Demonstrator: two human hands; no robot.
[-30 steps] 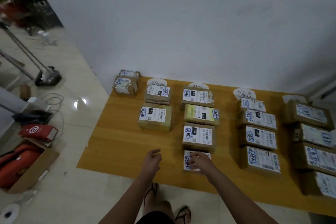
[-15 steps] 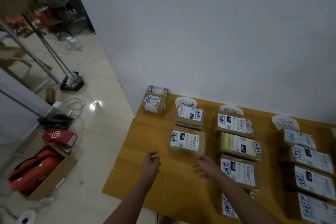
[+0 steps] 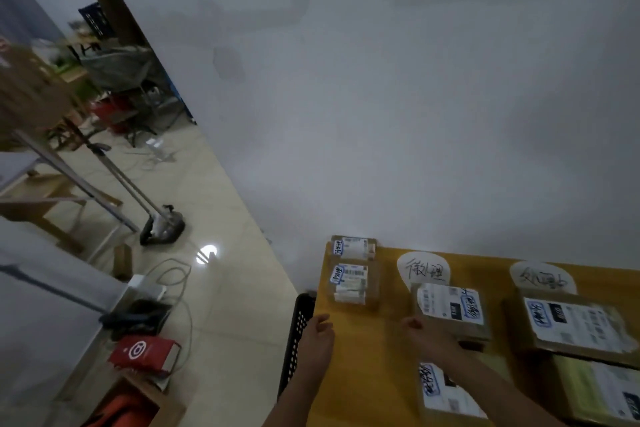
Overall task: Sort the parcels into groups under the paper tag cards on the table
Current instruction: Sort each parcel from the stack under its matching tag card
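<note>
Two small brown parcels with white labels sit apart at the far left corner of the wooden table (image 3: 377, 374), one (image 3: 353, 247) behind the other (image 3: 349, 285). A paper tag card (image 3: 423, 270) lies to their right with a labelled parcel (image 3: 450, 309) just below it. A second tag card (image 3: 542, 279) heads another column of parcels (image 3: 575, 326). My left hand (image 3: 317, 336) hovers over the table's left edge, fingers loosely curled, holding nothing. My right hand (image 3: 426, 340) hangs beside the first column's top parcel, also holding nothing. My right forearm partly covers another parcel (image 3: 446, 392).
A black perforated crate (image 3: 298, 333) stands against the table's left side. On the floor to the left are a red box (image 3: 145, 354), cables, a stand's black base (image 3: 162, 227) and a cardboard box (image 3: 128, 406). A white wall runs behind the table.
My view has swung left and up. Both hands have moved from the table's front toward its far left corner, and the right hand has left the front parcel.
</note>
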